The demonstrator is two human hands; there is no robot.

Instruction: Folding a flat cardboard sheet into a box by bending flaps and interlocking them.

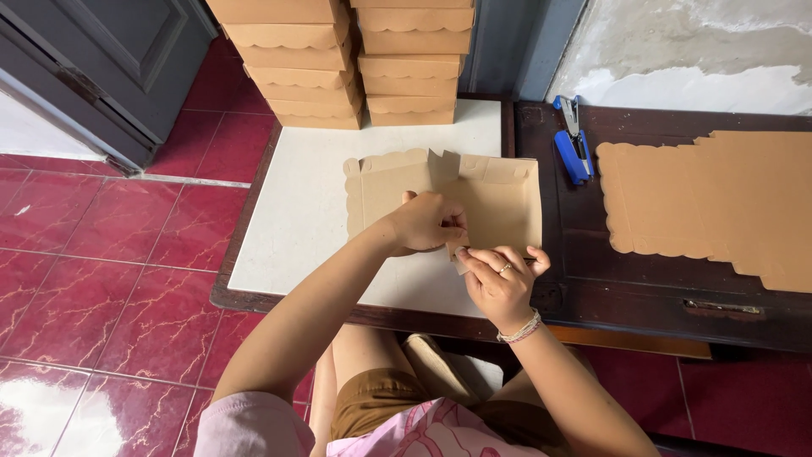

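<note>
So, two stacks of finished boxes (pixel 347 63) done; my left hand (pixel 427 222) and right hand (pixel 501 279) are pinching this half-folded box (pixel 491 199), flat blanks (pixel 719 203) waiting.

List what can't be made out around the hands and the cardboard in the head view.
- Near corner of the half-folded brown box: covered by the left hand and right hand, so the fold is hidden.
- Stacked finished boxes: tops cut off by the upper edge, count unknown.
- Flat cardboard blanks: run off the right edge.
- Blue stapler: too small to tell whether it is loaded.
</note>
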